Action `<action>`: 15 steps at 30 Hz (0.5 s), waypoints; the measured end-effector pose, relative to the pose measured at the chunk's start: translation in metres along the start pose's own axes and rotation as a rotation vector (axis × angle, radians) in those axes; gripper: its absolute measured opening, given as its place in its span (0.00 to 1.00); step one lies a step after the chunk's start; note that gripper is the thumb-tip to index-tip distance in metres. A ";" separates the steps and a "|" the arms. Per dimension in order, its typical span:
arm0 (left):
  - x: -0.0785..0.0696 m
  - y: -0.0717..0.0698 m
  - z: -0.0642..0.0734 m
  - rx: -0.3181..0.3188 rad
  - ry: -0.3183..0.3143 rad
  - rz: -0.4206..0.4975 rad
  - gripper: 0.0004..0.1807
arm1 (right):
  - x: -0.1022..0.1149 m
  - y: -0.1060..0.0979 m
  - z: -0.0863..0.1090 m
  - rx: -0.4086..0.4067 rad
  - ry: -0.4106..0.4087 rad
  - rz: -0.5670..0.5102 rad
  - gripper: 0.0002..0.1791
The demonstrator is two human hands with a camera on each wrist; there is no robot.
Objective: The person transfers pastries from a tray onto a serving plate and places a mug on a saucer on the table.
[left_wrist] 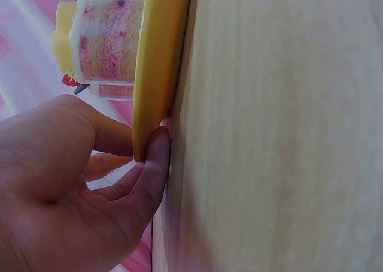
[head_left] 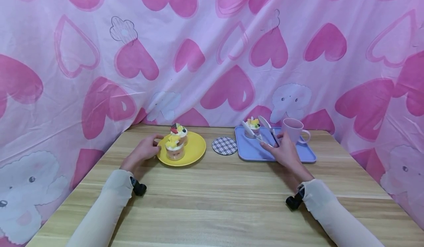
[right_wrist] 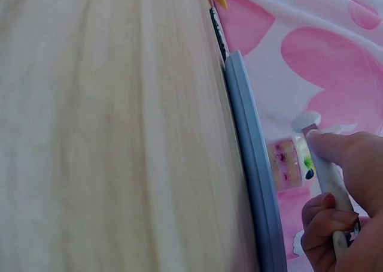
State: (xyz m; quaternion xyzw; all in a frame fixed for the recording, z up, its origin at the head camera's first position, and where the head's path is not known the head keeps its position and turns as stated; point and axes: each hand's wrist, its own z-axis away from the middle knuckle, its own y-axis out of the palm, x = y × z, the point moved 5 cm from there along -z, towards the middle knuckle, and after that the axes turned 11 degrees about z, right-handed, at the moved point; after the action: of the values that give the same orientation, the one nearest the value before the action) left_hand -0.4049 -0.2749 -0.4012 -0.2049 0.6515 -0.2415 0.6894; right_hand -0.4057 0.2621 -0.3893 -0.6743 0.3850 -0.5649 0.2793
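Note:
At the left, my left hand (head_left: 145, 149) pinches the near-left rim of a yellow plate (head_left: 198, 147); the left wrist view has the thumb on top and fingers beneath the plate's edge (left_wrist: 157, 62). Two clear dessert cups stand on it, a front cup (head_left: 175, 152) with yellow fruit and a rear cup (head_left: 180, 130) with berries. Over a blue tray (head_left: 248, 152), my right hand (head_left: 285, 152) grips white tongs (head_left: 265, 123). Their spread arms stand either side of a third dessert cup (head_left: 253, 124) on the tray, layered pink and cream in the right wrist view.
A pink mug (head_left: 293, 128) stands on the tray's right side, close behind my right hand. Between plate and tray lies a round checked coaster (head_left: 224, 146). A pink heart-patterned curtain (head_left: 228, 88) hangs along the back edge of the wooden table (head_left: 212, 199).

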 end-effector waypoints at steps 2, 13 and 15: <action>0.000 0.000 0.000 0.003 -0.002 0.000 0.33 | -0.002 0.001 0.000 0.023 0.007 0.006 0.47; -0.002 0.000 0.004 0.002 -0.005 0.003 0.32 | -0.006 0.005 0.001 0.096 0.029 0.022 0.48; -0.002 0.000 0.003 0.001 -0.006 0.004 0.32 | -0.007 0.004 0.000 0.098 0.037 0.022 0.47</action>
State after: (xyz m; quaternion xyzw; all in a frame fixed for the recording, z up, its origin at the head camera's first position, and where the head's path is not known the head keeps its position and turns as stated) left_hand -0.4015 -0.2739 -0.3992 -0.2042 0.6498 -0.2397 0.6918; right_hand -0.4066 0.2653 -0.3967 -0.6451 0.3690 -0.5924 0.3111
